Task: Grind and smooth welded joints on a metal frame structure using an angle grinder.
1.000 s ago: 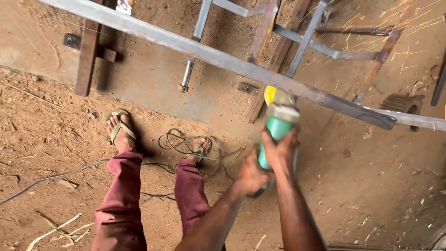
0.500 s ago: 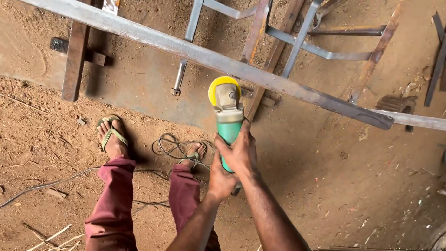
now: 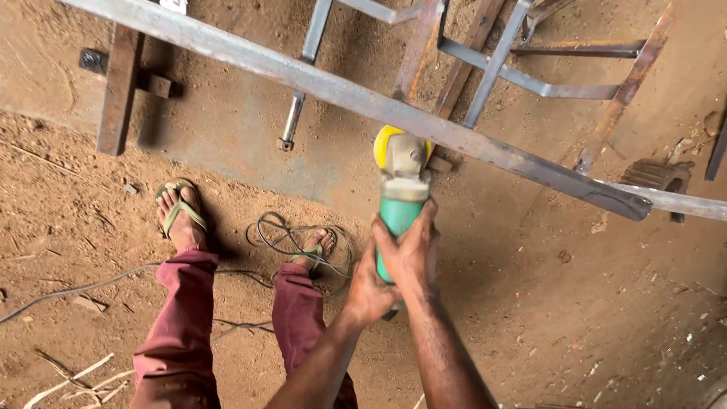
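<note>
Both my hands grip a green angle grinder (image 3: 399,208) with a yellow guard at its head. My right hand (image 3: 410,254) wraps the green body from the front; my left hand (image 3: 367,289) holds the rear end just behind it. The grinder's head touches the underside edge of a long grey steel bar (image 3: 333,87) that runs diagonally across the view. No sparks are visible.
A welded steel frame (image 3: 492,72) lies beyond the bar. A rusty post (image 3: 120,91) stands upper left. A coiled cable (image 3: 284,235) lies on the dirt by my sandalled feet (image 3: 178,216). A rusty bracket (image 3: 657,174) rests at right.
The grinder and both hands have moved left along the bar. My hands have regripped, with the right hand now further forward on the body.
</note>
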